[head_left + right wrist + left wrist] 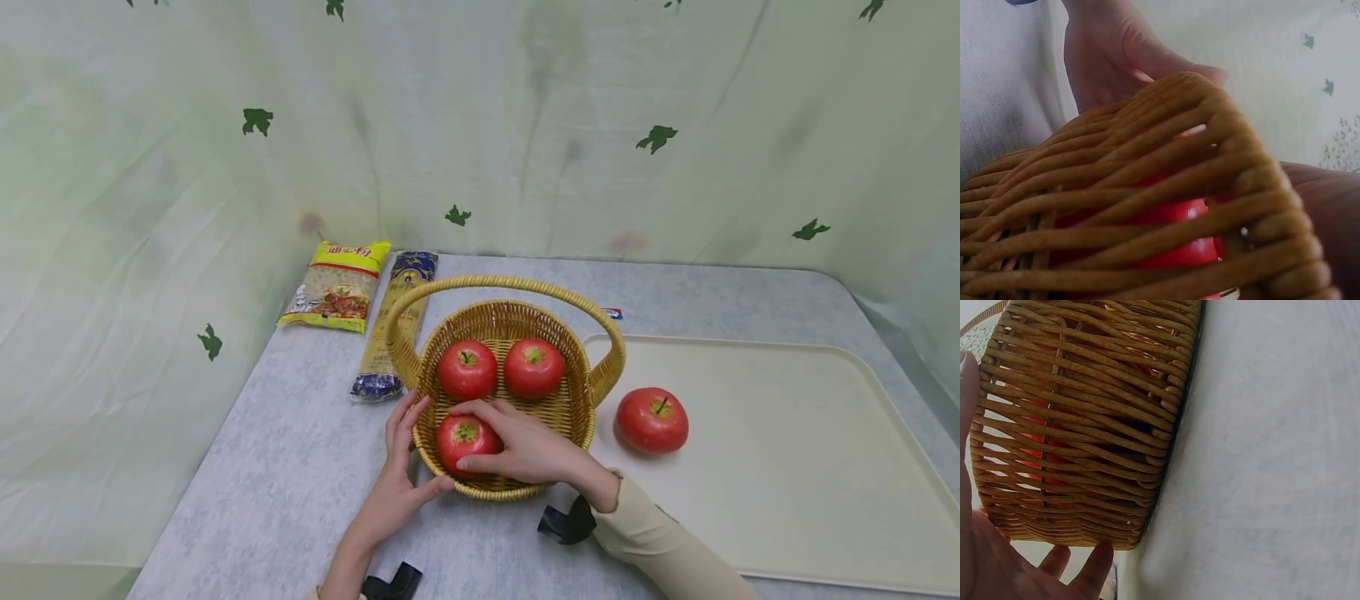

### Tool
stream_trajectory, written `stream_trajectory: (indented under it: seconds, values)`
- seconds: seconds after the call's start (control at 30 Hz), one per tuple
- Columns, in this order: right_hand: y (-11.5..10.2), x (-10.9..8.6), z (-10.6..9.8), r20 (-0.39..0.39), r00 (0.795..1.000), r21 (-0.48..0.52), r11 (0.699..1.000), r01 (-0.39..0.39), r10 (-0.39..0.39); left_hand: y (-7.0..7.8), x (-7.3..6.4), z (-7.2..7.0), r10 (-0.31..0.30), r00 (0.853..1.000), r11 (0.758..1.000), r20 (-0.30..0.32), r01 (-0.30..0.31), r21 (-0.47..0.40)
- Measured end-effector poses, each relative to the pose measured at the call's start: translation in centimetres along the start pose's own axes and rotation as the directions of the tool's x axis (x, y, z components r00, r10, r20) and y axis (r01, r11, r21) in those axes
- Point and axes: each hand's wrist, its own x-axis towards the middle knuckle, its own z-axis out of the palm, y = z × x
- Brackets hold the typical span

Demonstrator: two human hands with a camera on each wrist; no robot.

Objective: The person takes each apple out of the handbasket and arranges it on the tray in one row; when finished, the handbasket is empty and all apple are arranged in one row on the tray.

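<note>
So the biggest thing here is a pale fabric backdrop (480, 125) with dark green leaf shapes dotted over it, hanging behind a mottled grey table (292, 467). On the right there's a big off-white tray (765, 450), and near the middle sits a round wicker basket (504, 493), upright, with its tall hoop handle (502, 283) arching over the far part. Back left you've got a long pasta pack (377, 350) with blue ends, partly hidden by that handle, and just left of it a yellow-topped macaroni bag (337, 286). Hands: the left hand (397, 483) is spread pretty wide against the basket's near-left side, thumb at the rim, fingers along the outer wall. The right hand (525, 446) reaches inside and has its fingers and thumb curled around the near apple (459, 437), which is in the near-left part of the basket. Two more red ones, the far-left apple (467, 370) and far-right apple (534, 368), are in there side by side, and a fourth apple (652, 422) is on the tray near its left edge. Each wrist has a black mount (568, 521) by it. Smallest bit: a tiny red-and-blue item (612, 313) behind the handle, too small to make out.
</note>
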Motion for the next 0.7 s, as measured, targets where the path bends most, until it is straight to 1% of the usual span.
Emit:
stream_trajectory:
  seconds: [0.2, 0.37, 0.53, 0.7]
  values:
    - [0.25, 0.14, 0.16, 0.0, 1.0, 0.011, 1.0, -0.005, 0.005, 0.05, 0.03, 0.03, 0.012, 1.0, 1.0, -0.001, -0.012, 0.015]
    - [0.3, -0.03, 0.05, -0.009, 1.0, 0.028, 0.999, -0.023, 0.023, -0.12, 0.1, 0.06, 0.011, 1.0, 1.0, -0.004, -0.011, 0.015]
    - [0.43, -0.17, -0.24, -0.023, 0.999, 0.024, 0.999, -0.04, 0.04, -0.05, 0.1, 0.1, 0.008, 1.0, 1.0, -0.005, -0.008, 0.015]
    - [0.63, -0.09, -0.37, 0.003, 0.998, 0.001, 0.998, -0.066, 0.066, -0.19, 0.02, 0.02, 0.006, 1.0, 1.0, -0.006, -0.006, 0.025]
